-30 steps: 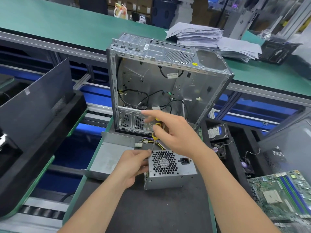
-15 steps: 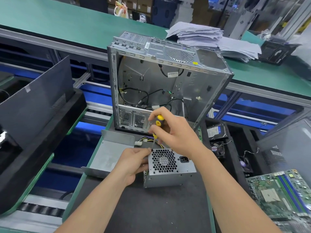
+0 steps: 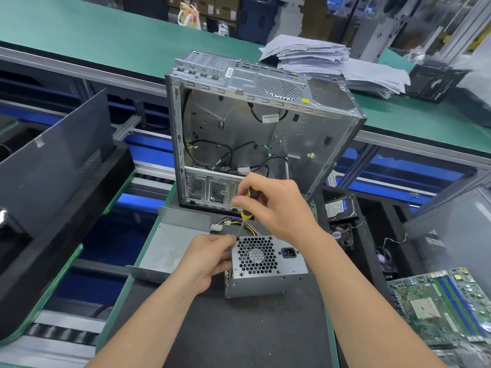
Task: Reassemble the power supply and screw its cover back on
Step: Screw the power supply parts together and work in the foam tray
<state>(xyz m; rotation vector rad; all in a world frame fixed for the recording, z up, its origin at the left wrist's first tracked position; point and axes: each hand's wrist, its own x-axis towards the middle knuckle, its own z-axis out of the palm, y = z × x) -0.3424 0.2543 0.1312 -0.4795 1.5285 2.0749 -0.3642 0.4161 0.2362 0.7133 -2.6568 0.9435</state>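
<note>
The grey power supply [image 3: 268, 272] lies on the dark mat with its fan grille facing up and its coloured cables trailing behind. My left hand [image 3: 204, 261] grips its left side, fingertips at the top left corner of the grille. My right hand [image 3: 276, 208] holds a yellow and black screwdriver [image 3: 245, 213] upright, its tip planted at that same corner by a small dark screw. A bent grey metal cover panel [image 3: 170, 245] lies flat just left of the power supply.
An open, gutted computer case [image 3: 265, 123] stands upright behind the power supply. A hard drive [image 3: 340, 208] and small fans sit in a black tray on the right, a motherboard [image 3: 446, 309] at the lower right. Black side panels lean on the left. Paper stacks lie beyond.
My right hand has closed its fingers round the screwdriver handle and turned it at the corner screw. The left hand and the power supply have stayed where they were.
</note>
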